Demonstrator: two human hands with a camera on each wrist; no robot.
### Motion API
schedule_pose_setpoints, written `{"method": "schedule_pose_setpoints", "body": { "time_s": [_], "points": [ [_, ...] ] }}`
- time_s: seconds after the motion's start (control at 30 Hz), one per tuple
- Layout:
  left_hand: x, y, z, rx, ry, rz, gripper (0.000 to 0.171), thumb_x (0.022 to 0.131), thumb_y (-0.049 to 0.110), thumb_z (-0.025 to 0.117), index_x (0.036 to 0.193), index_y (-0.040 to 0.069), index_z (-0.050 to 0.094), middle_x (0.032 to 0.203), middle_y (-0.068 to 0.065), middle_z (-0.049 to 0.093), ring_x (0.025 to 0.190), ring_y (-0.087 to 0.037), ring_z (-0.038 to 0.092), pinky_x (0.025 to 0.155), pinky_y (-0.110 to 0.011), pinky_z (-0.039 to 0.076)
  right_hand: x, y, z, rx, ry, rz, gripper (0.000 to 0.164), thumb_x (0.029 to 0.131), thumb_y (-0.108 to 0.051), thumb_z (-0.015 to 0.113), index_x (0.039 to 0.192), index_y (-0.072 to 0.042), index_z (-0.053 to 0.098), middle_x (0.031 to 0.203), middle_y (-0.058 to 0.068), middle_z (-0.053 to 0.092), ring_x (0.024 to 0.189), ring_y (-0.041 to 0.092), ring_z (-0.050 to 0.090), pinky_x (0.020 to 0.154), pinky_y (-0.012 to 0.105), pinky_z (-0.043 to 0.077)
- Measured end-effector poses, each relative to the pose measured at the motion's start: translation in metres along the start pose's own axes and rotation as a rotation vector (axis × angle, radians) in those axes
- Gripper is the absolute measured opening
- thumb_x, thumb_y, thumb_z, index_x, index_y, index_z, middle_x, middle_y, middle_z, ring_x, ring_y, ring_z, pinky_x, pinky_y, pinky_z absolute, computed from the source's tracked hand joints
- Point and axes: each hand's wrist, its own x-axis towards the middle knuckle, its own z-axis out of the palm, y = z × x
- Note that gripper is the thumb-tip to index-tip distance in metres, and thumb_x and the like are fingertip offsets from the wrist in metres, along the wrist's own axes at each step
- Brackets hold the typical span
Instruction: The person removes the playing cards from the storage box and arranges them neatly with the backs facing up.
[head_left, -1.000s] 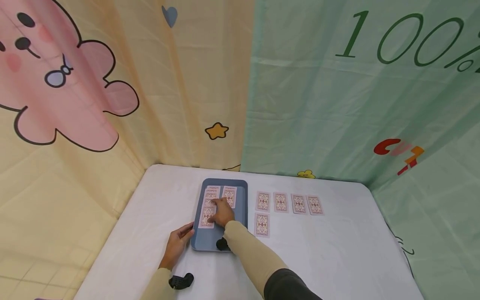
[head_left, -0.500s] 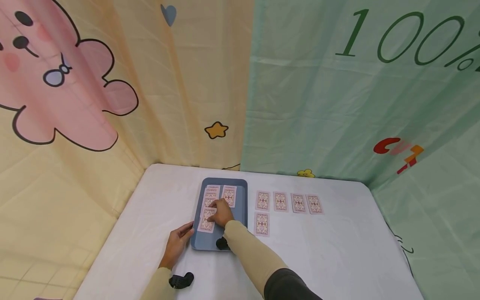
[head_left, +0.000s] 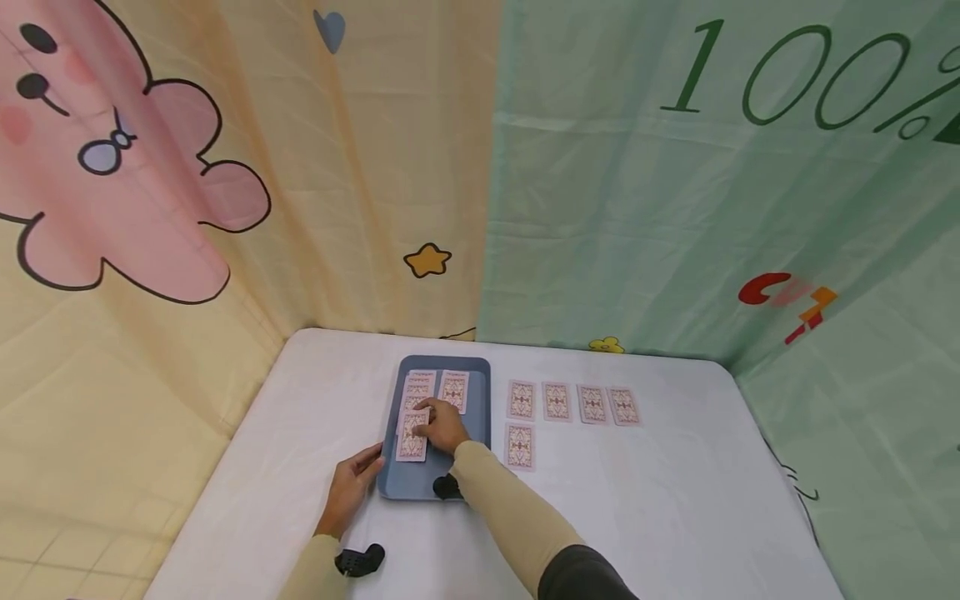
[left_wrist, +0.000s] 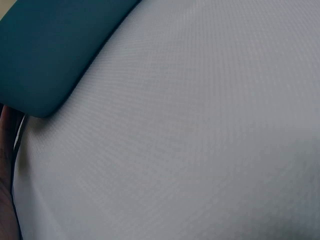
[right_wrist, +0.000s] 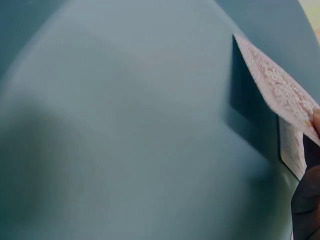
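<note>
A blue-grey tray (head_left: 457, 475) lies on the white table, carrying face-down playing cards with red-patterned backs. Between the thumb and fingers of my right hand (head_left: 444, 427) one playing card (head_left: 410, 446) is pinched at the tray's left side. That card (right_wrist: 277, 85) tilts up off the tray floor in the right wrist view, with another card (right_wrist: 291, 145) beneath it. My left hand (head_left: 351, 487) touches the tray's left edge with extended fingers. Overlapping cards (head_left: 417, 387) lie at the tray's far left, and more (head_left: 454, 392) at its far right.
Right of the tray, several face-down cards (head_left: 557, 402) form a row on the table (head_left: 637, 508). A single card (head_left: 519, 447) lies below the row's left end. Printed curtains (head_left: 600, 208) stand behind and beside the table.
The pinched card slid slightly toward the person, then straightened and stayed in the right hand. The left hand keeps touching the tray; the head view shifted slightly.
</note>
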Motion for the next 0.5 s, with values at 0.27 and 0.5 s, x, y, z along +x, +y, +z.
{"method": "schedule_pose_setpoints", "body": {
  "time_s": [0.27,0.5],
  "points": [
    [0.001,-0.002,0.0,0.0,0.011,-0.012,0.041,0.097,0.009,0.056,0.134,-0.007,0.051,0.137,-0.024,0.051,0.13,-0.036,0.046,0.105,-0.044,0.039,-0.005,0.002,-0.016,0.074,0.02,-0.035,0.034,0.083,-0.004,0.073,0.117,-0.005,0.064,0.061,0.002,0.056,0.043,0.01,0.044,0.043,0.023,0.041],
    [0.003,-0.004,0.0,0.014,0.015,-0.018,0.042,0.096,0.01,0.056,0.135,-0.006,0.051,0.138,-0.024,0.051,0.129,-0.036,0.047,0.106,-0.045,0.039,-0.014,0.002,-0.035,0.133,0.021,-0.02,0.036,0.084,-0.005,0.073,0.119,-0.005,0.063,0.069,0.004,0.062,0.052,0.011,0.048,0.048,0.023,0.041]
  ]
}}
